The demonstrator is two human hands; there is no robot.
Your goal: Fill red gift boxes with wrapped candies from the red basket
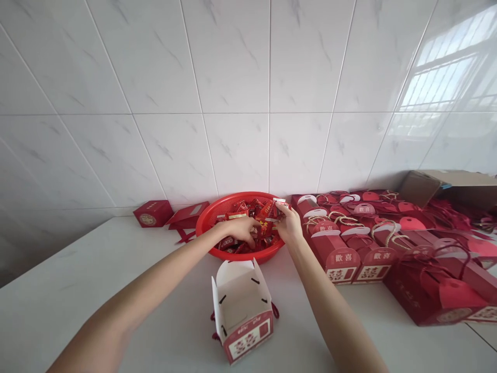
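A red plastic basket (204,228) full of red-wrapped sweets (229,243) stands against the wall. Inside it, my left hand (241,229) reaches among the wrappers with its fingers curled down; what they pinch, if anything, is hidden. My right hand (289,223), over the basket's right rim, is closed on a small red packet of sweets (280,203) with a white end. Directly in front of the basket, between my forearms, an unfolded gift box (248,339) stands with its white inside showing and its flaps up. Dark red cord sticks out at its sides.
Closed red gift boxes (341,256) with cord handles crowd the right side of the white table (77,280). Behind them sits an open cardboard box (450,178). A small red box (154,213) and a flat red piece (190,213) lie left of the basket. Tiled wall bounds the back.
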